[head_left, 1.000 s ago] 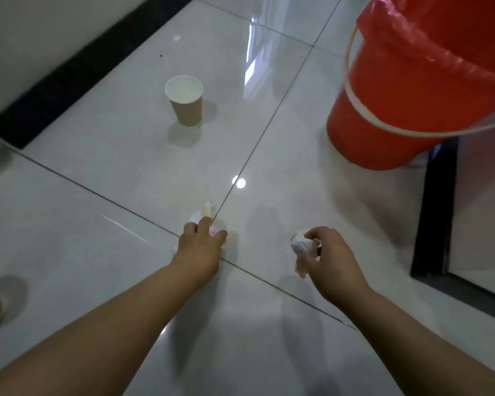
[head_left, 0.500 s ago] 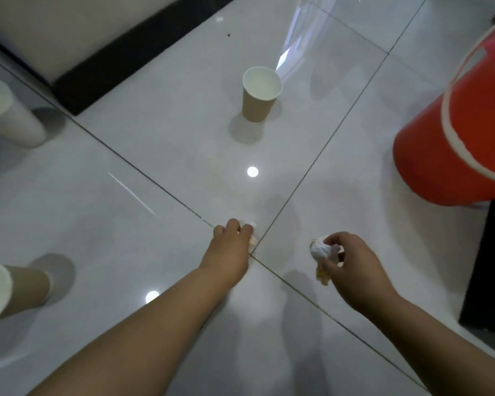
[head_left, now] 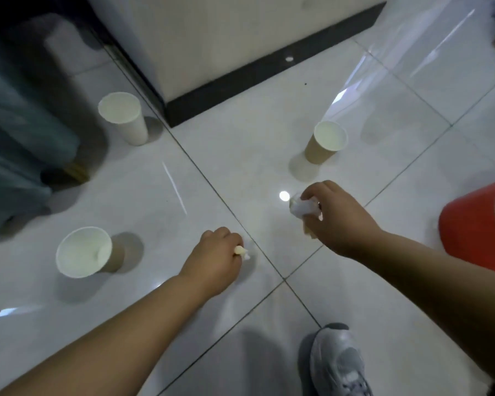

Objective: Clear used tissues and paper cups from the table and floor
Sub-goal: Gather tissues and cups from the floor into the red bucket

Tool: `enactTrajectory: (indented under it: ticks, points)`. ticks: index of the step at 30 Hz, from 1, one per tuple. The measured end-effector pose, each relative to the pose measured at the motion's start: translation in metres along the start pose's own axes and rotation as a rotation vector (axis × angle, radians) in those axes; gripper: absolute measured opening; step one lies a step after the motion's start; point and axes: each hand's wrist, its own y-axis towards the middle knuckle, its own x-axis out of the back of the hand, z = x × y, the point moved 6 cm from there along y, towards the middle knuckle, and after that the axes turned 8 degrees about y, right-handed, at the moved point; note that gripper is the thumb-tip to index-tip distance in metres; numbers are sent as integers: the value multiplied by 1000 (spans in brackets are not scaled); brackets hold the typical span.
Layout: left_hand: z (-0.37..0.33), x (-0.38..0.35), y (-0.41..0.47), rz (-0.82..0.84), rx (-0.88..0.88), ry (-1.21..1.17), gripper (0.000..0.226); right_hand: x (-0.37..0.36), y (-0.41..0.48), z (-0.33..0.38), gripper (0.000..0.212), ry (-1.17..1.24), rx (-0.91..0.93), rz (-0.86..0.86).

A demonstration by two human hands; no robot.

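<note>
My left hand (head_left: 216, 260) is closed around a small crumpled tissue (head_left: 242, 250), which pokes out between the fingers just above the glossy floor. My right hand (head_left: 336, 217) grips a second white crumpled tissue (head_left: 303, 208), held higher and further right. Three paper cups stand upright on the tiles: a brown one (head_left: 325, 144) beyond my right hand, a white one (head_left: 125, 117) at the back left, and another brown-sided one (head_left: 85, 252) to the left of my left hand.
A red bucket (head_left: 475, 232) with a pale handle sits at the right edge. A wall corner with a black skirting (head_left: 240, 81) rises at the back. Teal fabric and a furniture leg (head_left: 26, 138) fill the left. My grey shoe (head_left: 337, 364) is at the bottom.
The view swung left, bringing two more cups and my shoe into sight. My left hand lifted its tissue off the floor; my right hand moved up and forward with its tissue.
</note>
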Motion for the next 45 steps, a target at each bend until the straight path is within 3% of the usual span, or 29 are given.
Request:
enactTrajectory:
  ticks: [4,8,12,16,21,24,27,29,35,41,45]
  points:
    - [32,42,-27,-117,89,40,18,-22,37,33,19,-65,155,110]
    - [68,82,-71,-285,232,39,23,-58,56,63,18,79,171,81]
    - [101,98,-120,-435,463,-25,35,-105,56,94,39,105,229,199]
    - [141,87,-147,-440,615,-26,9,-133,61,123,36,74,283,258]
    - [177,69,-150,-465,730,-55,46,-162,68,139,20,222,238,271]
    - [188,52,-134,-332,745,-8,61,-169,67,134,12,248,268,273]
    - [194,35,-121,-214,757,56,44,-172,65,116,8,243,240,285]
    - [195,29,-116,-228,744,98,27,-172,66,102,8,249,220,278]
    - [162,42,-88,-391,575,104,20,-146,81,53,15,264,91,201]
    - [98,66,-25,-318,469,104,47,-84,95,-5,39,240,-67,-38]
    - [60,73,19,-301,418,67,54,-36,108,-46,45,193,-119,-264]
